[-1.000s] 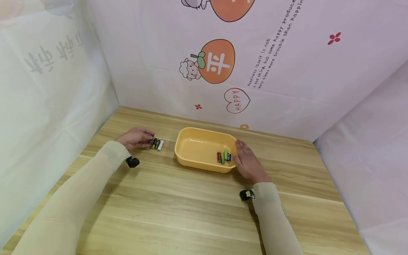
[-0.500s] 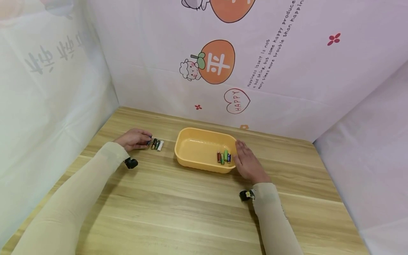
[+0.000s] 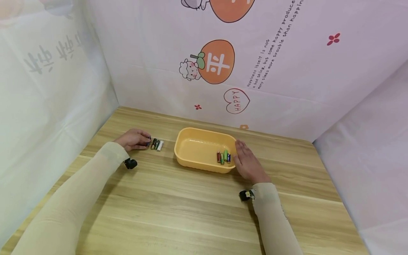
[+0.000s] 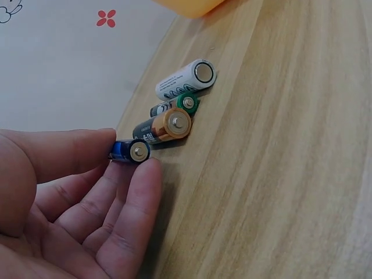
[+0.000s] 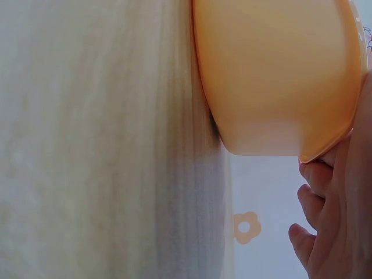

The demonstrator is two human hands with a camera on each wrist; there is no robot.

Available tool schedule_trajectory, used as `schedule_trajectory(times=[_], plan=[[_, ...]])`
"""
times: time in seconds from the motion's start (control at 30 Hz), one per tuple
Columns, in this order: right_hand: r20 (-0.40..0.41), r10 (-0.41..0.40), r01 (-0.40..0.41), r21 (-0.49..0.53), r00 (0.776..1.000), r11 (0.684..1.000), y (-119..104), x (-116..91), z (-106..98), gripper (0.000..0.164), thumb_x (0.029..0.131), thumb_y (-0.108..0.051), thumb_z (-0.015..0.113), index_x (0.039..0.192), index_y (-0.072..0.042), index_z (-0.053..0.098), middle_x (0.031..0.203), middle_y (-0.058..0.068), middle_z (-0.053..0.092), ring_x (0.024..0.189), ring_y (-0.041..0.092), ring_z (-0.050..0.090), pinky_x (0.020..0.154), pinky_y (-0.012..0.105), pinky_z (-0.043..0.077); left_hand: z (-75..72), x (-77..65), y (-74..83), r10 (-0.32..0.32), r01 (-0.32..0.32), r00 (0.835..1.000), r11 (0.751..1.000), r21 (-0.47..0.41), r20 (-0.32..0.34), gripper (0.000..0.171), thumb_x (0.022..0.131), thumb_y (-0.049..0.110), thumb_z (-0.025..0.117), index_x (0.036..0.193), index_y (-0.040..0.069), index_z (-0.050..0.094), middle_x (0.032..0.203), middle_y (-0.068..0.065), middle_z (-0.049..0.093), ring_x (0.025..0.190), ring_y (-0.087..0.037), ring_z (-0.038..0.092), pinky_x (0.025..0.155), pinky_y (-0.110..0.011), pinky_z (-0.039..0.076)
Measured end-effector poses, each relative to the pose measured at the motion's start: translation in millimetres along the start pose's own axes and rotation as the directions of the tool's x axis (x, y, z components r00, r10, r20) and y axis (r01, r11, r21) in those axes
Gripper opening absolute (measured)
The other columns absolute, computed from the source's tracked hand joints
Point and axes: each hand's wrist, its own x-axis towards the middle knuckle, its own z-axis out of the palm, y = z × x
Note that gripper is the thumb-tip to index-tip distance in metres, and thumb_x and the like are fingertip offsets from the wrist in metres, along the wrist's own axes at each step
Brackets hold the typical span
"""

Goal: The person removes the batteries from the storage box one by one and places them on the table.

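Observation:
My left hand [image 3: 133, 139] pinches a small blue battery [image 4: 129, 150] between thumb and fingers, at the left end of a short row of batteries. In that row a black and copper battery [image 4: 165, 126], a green-ended battery [image 4: 177, 105] and a white battery [image 4: 187, 79] lie side by side on the table. To their right stands a yellow plastic bin [image 3: 191, 163]. My right hand [image 3: 249, 161] rests against the bin's right end, fingers extended along the rim. Inside the bin's right end lie several batteries, among them a red one [image 3: 218, 157] and a light green one [image 3: 225, 155].
The wooden table [image 3: 178, 212] meets a printed white cloth wall [image 3: 153, 85] behind the bin. Similar cloth hangs along the left and right sides. A small black camera [image 3: 130, 163] sits on the left wrist and another camera [image 3: 245, 195] on the right.
My left hand has drawn slightly left with the blue battery, leaving a gap to the row. The right hand and the bin stay where they were.

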Motion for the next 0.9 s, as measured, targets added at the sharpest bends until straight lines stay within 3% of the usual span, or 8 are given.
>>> schedule_trajectory(times=[0.23,0.9], plan=[[-0.014,-0.006,0.006,0.009,1.000,1.000,0.9,0.3,1.4,0.060,0.107,-0.030,0.031,0.155,-0.002,0.007,0.161,0.013,0.009,0.147,0.027,0.004,0.119,0.044,0.009,0.0,-0.5,-1.7,0.008,-0.008,1.000,1.000,0.000,-0.011,0.046,0.097,0.004,0.059,0.138,-0.008,0.042,0.113,-0.012,0.059,0.083,-0.014,0.064,0.079,-0.028,0.057],[0.001,-0.001,0.001,0.006,1.000,1.000,-0.6,-0.3,0.0,0.061,0.107,-0.029,0.032,0.155,-0.003,0.005,0.161,0.014,0.009,0.147,0.028,0.004,0.119,0.045,0.010,7.1,-3.2,3.0,0.013,-0.001,0.996,0.991,0.132,-0.088,0.040,0.094,0.004,0.063,0.131,-0.006,0.052,0.115,-0.015,0.062,0.090,-0.016,0.064,0.081,-0.031,0.057]])
